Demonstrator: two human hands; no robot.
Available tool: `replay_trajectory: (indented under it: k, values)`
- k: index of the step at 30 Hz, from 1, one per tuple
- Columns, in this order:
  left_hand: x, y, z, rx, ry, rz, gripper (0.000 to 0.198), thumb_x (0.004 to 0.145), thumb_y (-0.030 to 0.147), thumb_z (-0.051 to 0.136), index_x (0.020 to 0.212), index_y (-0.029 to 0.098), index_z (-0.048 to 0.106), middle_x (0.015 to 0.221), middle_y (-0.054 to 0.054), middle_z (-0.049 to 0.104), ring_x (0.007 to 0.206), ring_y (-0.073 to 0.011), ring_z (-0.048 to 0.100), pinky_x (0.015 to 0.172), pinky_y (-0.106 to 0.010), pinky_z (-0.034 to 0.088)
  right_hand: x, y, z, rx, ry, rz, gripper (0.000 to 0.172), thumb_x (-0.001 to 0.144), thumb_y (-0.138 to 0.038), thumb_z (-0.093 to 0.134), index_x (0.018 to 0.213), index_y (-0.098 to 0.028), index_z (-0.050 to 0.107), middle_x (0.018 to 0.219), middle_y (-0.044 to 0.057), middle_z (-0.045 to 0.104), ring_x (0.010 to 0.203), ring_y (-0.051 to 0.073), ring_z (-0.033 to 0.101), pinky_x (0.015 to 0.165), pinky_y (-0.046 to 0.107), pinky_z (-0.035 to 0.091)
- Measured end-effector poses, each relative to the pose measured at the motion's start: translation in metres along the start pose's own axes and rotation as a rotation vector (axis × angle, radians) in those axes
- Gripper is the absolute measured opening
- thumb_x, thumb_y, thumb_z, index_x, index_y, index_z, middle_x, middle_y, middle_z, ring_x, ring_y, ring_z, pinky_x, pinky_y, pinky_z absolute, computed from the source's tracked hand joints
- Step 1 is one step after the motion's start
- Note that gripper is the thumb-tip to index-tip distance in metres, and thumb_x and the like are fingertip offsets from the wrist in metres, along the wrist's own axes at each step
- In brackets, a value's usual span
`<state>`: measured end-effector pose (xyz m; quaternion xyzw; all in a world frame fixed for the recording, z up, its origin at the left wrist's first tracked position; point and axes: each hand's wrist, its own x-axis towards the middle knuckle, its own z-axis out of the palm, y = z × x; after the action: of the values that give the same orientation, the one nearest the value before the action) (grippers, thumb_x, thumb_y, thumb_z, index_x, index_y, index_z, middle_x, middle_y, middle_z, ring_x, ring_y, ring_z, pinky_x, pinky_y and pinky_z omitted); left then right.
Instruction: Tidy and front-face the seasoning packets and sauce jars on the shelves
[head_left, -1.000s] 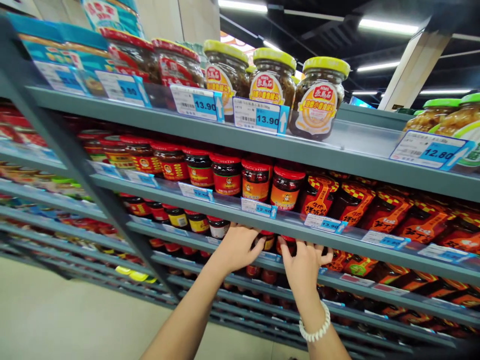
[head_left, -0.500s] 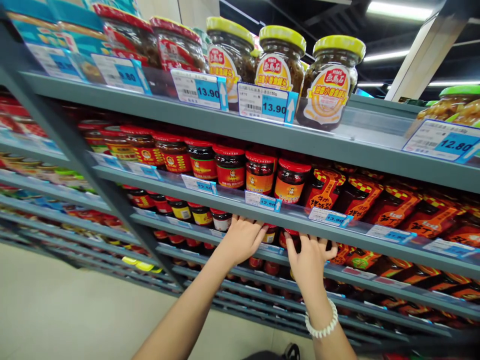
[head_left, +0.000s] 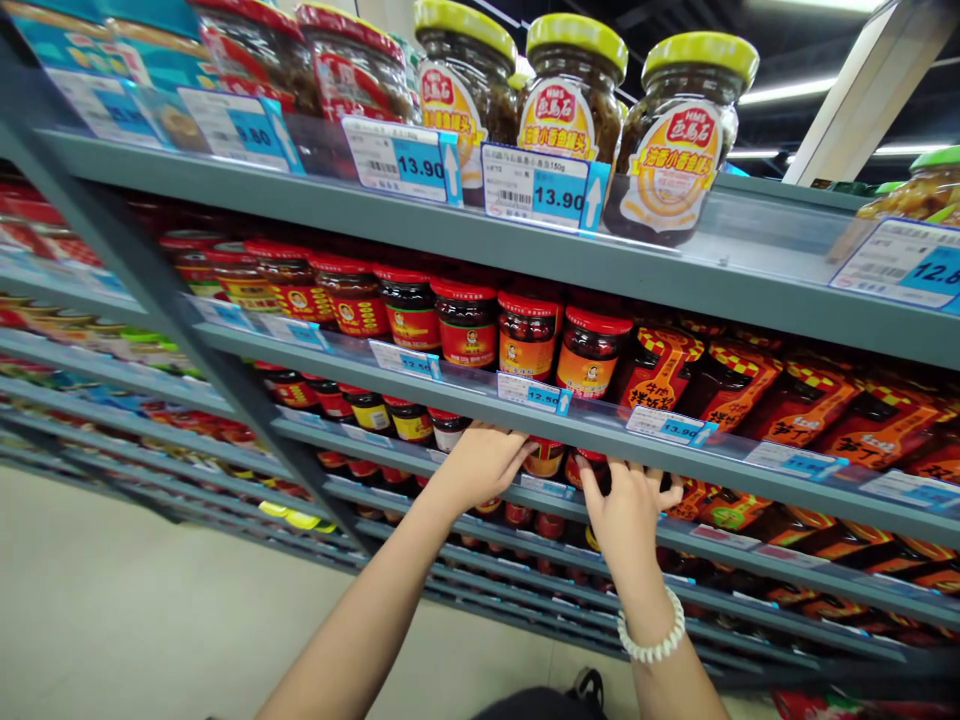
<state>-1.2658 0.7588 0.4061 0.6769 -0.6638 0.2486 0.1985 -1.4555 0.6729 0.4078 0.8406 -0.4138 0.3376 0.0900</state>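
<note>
My left hand (head_left: pixel 480 467) reaches in under the edge of a middle shelf, thumb apart, fingers stretched forward and their tips hidden. It is beside a jar with a pale label (head_left: pixel 448 430) and a red-lidded jar with an orange label (head_left: pixel 544 458). To the right, my right hand (head_left: pixel 630 505) reaches into the same shelf level with its fingers spread, a white coiled band (head_left: pixel 652 628) round the wrist. Its thumb is by a dark red jar (head_left: pixel 583 467); contact is unclear, since the shelf edge covers the fingertips. Neither hand visibly holds anything.
Above my hands, a grey shelf edge (head_left: pixel 480 395) carries red-lidded sauce jars (head_left: pixel 465 330) and price tags (head_left: pixel 534 392). Yellow-lidded jars (head_left: pixel 671 140) stand on the top shelf. Boxed jars (head_left: pixel 739 385) fill the right. An upright post (head_left: pixel 187 345) divides the shelving at left.
The view has shifted slightly, so the upper shelf sits higher in the picture. Both hands stay at the same shelf level; the orange-labelled jar between them shows more clearly.
</note>
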Motion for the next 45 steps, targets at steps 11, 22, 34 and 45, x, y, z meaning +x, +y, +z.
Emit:
replay_trajectory:
  k: [11,22,34,45]
  values:
    - [-0.003,0.0,0.008,-0.005,0.019,-0.109,0.038,0.096,0.045,0.042,0.097,0.015,0.066,0.093,-0.014,0.066,0.091,-0.029,0.062,0.081,-0.041,0.046,-0.001,0.0,-0.001,-0.027,0.017,-0.014,0.025,0.088,-0.045,0.063,0.103,-0.026,0.071,0.103,0.007,0.069,0.106,0.033,0.048,0.097,0.051,0.013]
    - [-0.023,0.018,0.016,-0.024,0.174,-0.145,0.032,0.095,0.017,0.042,0.122,0.015,0.059,0.121,-0.01,0.061,0.118,-0.0276,0.044,0.109,-0.047,0.03,-0.002,0.001,0.002,-0.052,0.019,-0.011,0.025,0.086,-0.045,0.065,0.101,-0.025,0.071,0.105,0.006,0.069,0.106,0.034,0.048,0.095,0.052,0.016]
    - [-0.022,-0.011,-0.005,0.134,0.287,-0.364,0.036,0.087,0.048,0.059,0.089,0.013,0.066,0.092,-0.012,0.063,0.097,-0.0293,0.052,0.092,-0.046,0.04,-0.004,0.006,0.012,-0.042,0.176,-0.085,0.046,0.096,-0.055,0.041,0.097,-0.021,0.072,0.098,0.01,0.069,0.106,0.034,0.048,0.095,0.051,0.019]
    - [-0.025,-0.009,-0.012,-0.068,0.085,-0.363,0.02,0.095,0.025,0.045,0.103,0.016,0.061,0.109,-0.009,0.06,0.11,-0.0254,0.044,0.104,-0.048,0.032,-0.002,0.03,0.014,0.051,0.178,-0.329,0.054,0.096,-0.059,0.035,0.104,-0.018,0.069,0.106,0.013,0.066,0.111,0.042,0.045,0.096,0.065,0.019]
